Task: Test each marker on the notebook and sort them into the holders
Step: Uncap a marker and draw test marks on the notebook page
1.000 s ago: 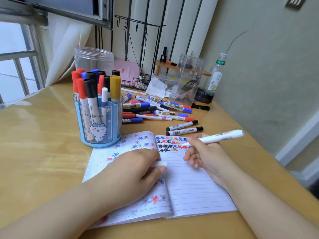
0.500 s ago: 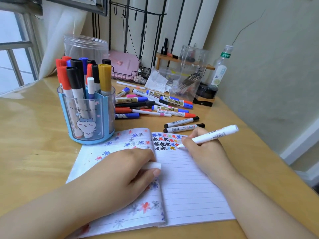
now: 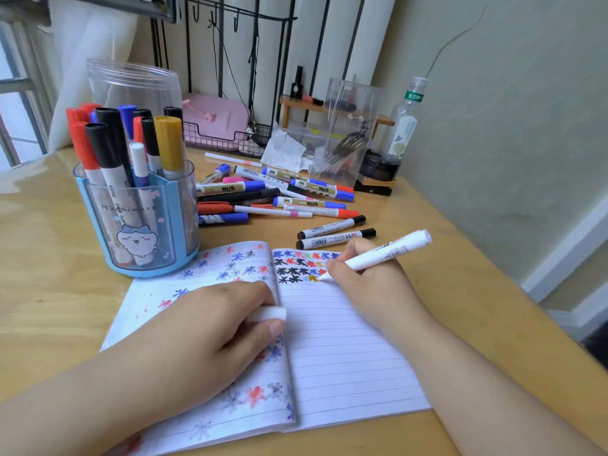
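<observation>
Far left: blue holder (image 3: 138, 222) packed with capped markers, red, black, blue and one yellow, standing just beside notebook (image 3: 322, 357); easily tipped or nudged by a forearm swinging back with a tested pen. Behind it, clear jar (image 3: 131, 83), apparently without markers.

Centre-left: left hand (image 3: 210, 337) resting on the left page, fingers curled, pinching white cap (image 3: 268, 313) against the thumb. Risk of the cap slipping out and rolling off; risk too of smearing wet star marks under the palm.

Centre: loose markers (image 3: 279, 195) in a heap beyond the notebook, not yet tested by the look of it.

Right: right hand (image 3: 368, 278) gripping white marker (image 3: 385, 253), tip on the right page beside rows of coloured stars. Possibly a white mark, hard to judge on white paper; wrong sorting likely from that.
</observation>
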{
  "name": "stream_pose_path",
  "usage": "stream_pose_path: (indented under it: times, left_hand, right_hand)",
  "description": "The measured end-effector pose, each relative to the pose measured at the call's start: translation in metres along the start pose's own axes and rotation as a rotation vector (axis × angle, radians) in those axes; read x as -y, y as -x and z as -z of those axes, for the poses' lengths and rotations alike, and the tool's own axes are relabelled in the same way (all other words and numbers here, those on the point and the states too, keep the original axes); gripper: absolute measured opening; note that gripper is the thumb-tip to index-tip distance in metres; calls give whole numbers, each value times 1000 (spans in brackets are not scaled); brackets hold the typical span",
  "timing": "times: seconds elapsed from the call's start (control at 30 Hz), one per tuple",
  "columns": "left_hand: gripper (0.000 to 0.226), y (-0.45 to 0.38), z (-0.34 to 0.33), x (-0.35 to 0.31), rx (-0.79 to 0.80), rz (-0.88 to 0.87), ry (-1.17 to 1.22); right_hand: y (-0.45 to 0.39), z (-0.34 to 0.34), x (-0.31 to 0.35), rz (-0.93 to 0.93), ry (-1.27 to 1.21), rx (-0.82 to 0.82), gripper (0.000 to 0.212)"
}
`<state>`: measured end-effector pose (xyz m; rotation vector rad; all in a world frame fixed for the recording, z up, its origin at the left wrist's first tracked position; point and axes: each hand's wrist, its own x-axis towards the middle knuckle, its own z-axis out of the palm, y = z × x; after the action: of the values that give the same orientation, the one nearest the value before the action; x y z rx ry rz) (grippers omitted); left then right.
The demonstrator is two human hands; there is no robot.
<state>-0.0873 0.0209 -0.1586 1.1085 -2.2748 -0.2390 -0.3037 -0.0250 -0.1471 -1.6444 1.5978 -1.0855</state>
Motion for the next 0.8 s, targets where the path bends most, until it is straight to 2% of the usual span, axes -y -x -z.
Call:
stream_pose_path:
  times: [0.33,0.57,0.8]
  left_hand:
    - [42,0,2,-1,22,16,2]
    - [47,0,2,-2,30,24,-8]
    - [48,0,2,-2,28,21,2]
  right_hand:
    - [0,1,0,16,-34,-35,25]
    - [2,-3,2,50,6,70,21]
    - [1,0,3,20,-11,36,26]
